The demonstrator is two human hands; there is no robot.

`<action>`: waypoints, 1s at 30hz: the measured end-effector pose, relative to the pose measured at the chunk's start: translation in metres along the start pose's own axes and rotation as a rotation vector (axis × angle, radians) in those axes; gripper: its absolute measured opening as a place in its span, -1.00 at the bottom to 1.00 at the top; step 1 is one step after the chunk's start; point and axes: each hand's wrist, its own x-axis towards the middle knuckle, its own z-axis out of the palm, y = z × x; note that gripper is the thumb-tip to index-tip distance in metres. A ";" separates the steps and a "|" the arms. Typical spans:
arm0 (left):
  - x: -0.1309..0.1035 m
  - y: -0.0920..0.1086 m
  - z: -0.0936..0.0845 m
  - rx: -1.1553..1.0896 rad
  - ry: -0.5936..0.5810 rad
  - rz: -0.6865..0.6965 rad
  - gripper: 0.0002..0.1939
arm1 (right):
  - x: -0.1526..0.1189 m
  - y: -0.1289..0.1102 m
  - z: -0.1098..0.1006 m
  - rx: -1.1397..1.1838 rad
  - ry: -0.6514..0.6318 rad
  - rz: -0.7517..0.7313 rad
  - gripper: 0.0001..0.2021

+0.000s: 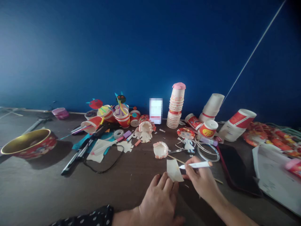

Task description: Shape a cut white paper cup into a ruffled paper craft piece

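Observation:
A small cream paper piece [174, 170] lies on the dark table in front of me. My left hand [161, 191] rests palm down with its fingers stretched out, the fingertips at the lower left edge of the paper. Between the fingers of my right hand [201, 180] is a white marker [198, 165] with an orange end. Its tip points left, at the paper's right side; whether it touches, I cannot tell. Just beyond lies a round paper cutout with a frilled orange rim [161, 149]. To its right is a paper doll figure in blue and white [188, 142].
A tall paper cup stack [176, 106] stands near the blue wall [141, 47]. Decorated cups [122, 117] and a gold-lined bowl [30, 147] are at left. At right lie a phone [237, 168], clear tubing [217, 153] and white paper sheets [277, 179].

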 end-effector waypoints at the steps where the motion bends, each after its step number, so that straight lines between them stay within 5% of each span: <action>1: 0.000 0.000 0.001 0.000 0.003 -0.002 -0.23 | 0.000 0.000 0.000 0.004 0.001 0.004 -0.77; 23: -0.001 0.001 -0.003 -0.013 0.001 -0.004 -0.24 | 0.000 0.001 0.002 -0.089 -0.016 -0.036 -0.80; 30: -0.001 0.001 -0.004 -0.024 -0.005 -0.022 -0.24 | 0.001 -0.007 -0.009 0.222 0.219 -0.044 -0.77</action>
